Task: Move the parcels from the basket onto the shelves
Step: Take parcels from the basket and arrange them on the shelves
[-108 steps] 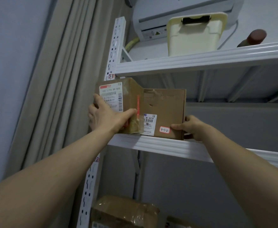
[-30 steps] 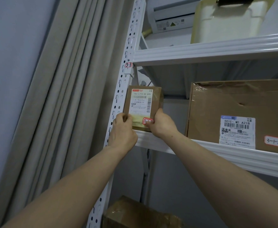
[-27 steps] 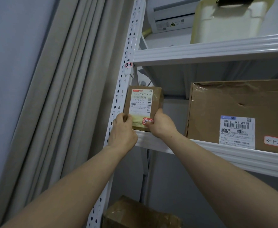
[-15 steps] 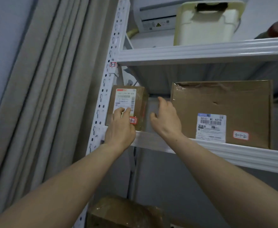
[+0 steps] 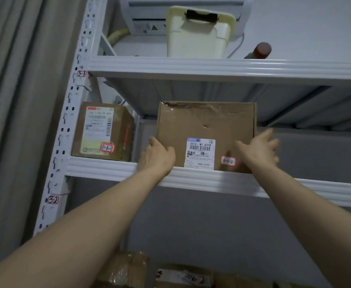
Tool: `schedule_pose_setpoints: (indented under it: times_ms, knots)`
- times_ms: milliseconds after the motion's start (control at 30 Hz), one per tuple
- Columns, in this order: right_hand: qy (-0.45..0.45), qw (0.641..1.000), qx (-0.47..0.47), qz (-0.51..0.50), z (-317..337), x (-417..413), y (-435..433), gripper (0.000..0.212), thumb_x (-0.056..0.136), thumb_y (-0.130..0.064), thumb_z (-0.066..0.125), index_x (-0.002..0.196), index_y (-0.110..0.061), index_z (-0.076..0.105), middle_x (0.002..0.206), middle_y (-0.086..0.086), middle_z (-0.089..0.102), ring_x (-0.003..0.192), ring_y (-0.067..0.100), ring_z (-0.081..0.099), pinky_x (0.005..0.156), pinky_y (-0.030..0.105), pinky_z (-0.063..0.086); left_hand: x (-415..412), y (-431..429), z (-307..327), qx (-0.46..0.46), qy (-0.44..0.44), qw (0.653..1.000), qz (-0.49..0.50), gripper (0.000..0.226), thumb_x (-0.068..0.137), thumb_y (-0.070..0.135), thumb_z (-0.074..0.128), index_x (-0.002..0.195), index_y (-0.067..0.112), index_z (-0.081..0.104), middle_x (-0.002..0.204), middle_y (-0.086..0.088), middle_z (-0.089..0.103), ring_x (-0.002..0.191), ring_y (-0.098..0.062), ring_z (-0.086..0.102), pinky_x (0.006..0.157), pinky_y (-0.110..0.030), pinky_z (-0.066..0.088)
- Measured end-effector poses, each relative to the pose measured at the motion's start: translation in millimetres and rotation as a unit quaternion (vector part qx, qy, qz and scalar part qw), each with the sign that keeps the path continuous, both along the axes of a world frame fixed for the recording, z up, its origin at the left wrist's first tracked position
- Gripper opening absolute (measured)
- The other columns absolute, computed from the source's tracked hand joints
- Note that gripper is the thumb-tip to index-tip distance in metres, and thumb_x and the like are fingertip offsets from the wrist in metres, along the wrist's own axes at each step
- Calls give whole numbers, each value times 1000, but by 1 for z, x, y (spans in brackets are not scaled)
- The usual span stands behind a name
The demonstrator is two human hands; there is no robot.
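Both hands have left the small parcel at the shelf's left end and come across to the larger parcel beside it. The left hand grips that box's lower left corner, fingers curled round its side edge. The right hand is motion-blurred at the lower right edge, fingers apart and straight, seemingly pressing, not gripping. The larger parcel stands upright on the middle shelf, its printed label and a handwritten sticker reading 3-1-2 facing out. It is plain cardboard, so probably stiff and not slippery. Its taped top edge is crumpled and the front has a small puncture, so low on the two sides looks the safest hold. Its weight cannot be judged, though it should slide along the metal shelf. A clear gap separates it from the small parcel, which sits against the perforated upright post, with a curtain further left. The upper shelf leaves little headroom and carries a cream bin and a brown-capped bottle beneath an air conditioner. More wrapped parcels lie below; the basket is not visible.
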State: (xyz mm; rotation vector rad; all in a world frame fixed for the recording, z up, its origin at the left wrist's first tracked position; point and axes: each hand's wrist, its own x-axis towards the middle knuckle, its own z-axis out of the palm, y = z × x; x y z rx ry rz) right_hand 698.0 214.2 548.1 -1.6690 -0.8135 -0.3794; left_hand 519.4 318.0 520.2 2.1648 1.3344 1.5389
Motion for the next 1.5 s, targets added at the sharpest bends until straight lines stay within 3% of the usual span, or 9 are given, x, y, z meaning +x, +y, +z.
schedule_pose_setpoints:
  times_ms: [67, 167, 333, 533, 700, 1000, 1233, 1367, 1500]
  knots:
    - [36, 996, -38, 77, -3, 8, 0, 81, 82, -31, 71, 140, -1, 23, 130, 14, 48, 118, 33, 49, 101, 43, 40, 3, -1, 1, -5, 14, 1000, 13, 59, 93, 28, 34, 144, 1, 23, 142, -19, 43, 126, -37, 44, 107, -47, 30]
    - [18, 993, -73, 94, -8, 10, 5, 61, 81, -22, 74, 125, -2, 36, 96, 9, 60, 96, 27, 59, 88, 41, 50, -2, -1, 3, -5, 6, 999, 32, 52, 92, 30, 36, 137, 3, 33, 137, -20, 44, 122, -39, 46, 103, -45, 35]
    - [-13, 989, -94, 117, -6, -8, 15, 64, 81, -24, 75, 128, -3, 37, 120, 14, 55, 109, 30, 55, 95, 43, 47, -20, 0, -6, 25, 36, 996, 74, 52, 94, 30, 36, 139, 4, 33, 143, -24, 33, 126, -40, 39, 103, -43, 32]
    - [-36, 982, -127, 136, -4, -29, 30, 70, 82, -30, 74, 131, -2, 33, 125, 14, 52, 111, 30, 53, 93, 42, 46, -35, 4, -26, 29, 83, 990, 114, 62, 96, 31, 34, 151, 8, 15, 156, -25, 2, 143, -37, 13, 115, -43, 14]
    - [-37, 979, -137, 146, -2, -34, 41, 68, 83, -30, 73, 131, -2, 33, 125, 14, 52, 102, 28, 52, 90, 41, 47, -44, 7, -36, 73, 97, 984, 130, 56, 96, 31, 35, 147, 9, 26, 156, -19, 7, 142, -34, 14, 114, -42, 16]
    - [-30, 977, -153, 147, 1, -35, 47, 73, 87, -28, 70, 137, 1, 27, 134, 17, 48, 119, 32, 49, 90, 37, 41, -51, 12, -39, 85, 104, 983, 122, 44, 95, 29, 36, 132, 7, 43, 143, -13, 33, 127, -31, 36, 104, -40, 30]
    - [17, 973, -115, 197, -3, -36, 48, 127, 77, -41, 77, 147, -13, -24, 149, 17, 35, 134, 33, 39, 111, 44, 32, -53, 7, -39, 81, 113, 983, 117, 47, 96, 29, 35, 139, 9, 38, 146, -14, 30, 131, -30, 33, 106, -41, 30]
    - [-116, 990, -3, 79, -14, -55, 34, 100, 87, -39, 65, 152, -10, -5, 153, 21, 17, 141, 34, 23, 113, 43, 23, -58, -1, -40, 85, 113, 981, 129, 48, 96, 29, 36, 139, 9, 38, 145, -15, 33, 130, -31, 34, 105, -41, 31]
    - [-311, 942, 68, 111, -35, -97, 37, 76, 86, -22, 60, 150, -9, 20, 153, 16, 22, 142, 29, 20, 117, 37, 13, -75, -15, -50, 82, 112, 977, 161, 46, 95, 29, 38, 136, 8, 41, 139, -17, 38, 124, -33, 40, 101, -41, 33]
